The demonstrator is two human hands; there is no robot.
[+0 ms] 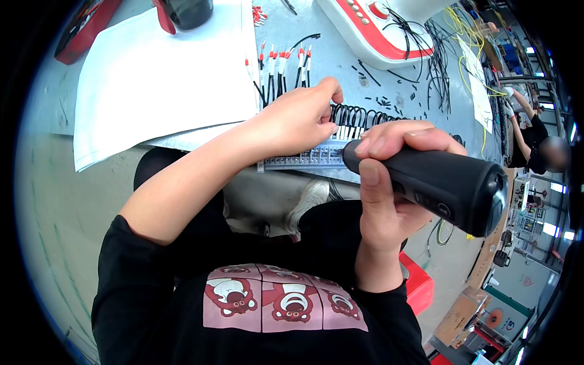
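My right hand (pixel 380 210) is wrapped round a black cordless screwdriver (pixel 441 182). Its front end points left and down over a long grey terminal block (pixel 298 160) at the table's near edge; the tip is hidden. My left hand (pixel 298 118) reaches across the block with its fingers curled together, right at the end of a row of looped black wires (pixel 362 114) with white sleeves. What those fingers hold, if anything, is hidden. Beyond the left hand, several loose black wires (pixel 281 70) with white sleeves and red ends stand up from the block's far side.
White paper sheets (pixel 164 79) cover the table's left part. A black, red-handled object (pixel 188 12) rests on them. At the back stands a red-and-white machine base (pixel 377 30). Wire scraps and a black wire bundle (pixel 439 73) lie at right. A co-worker (pixel 538 137) is far right.
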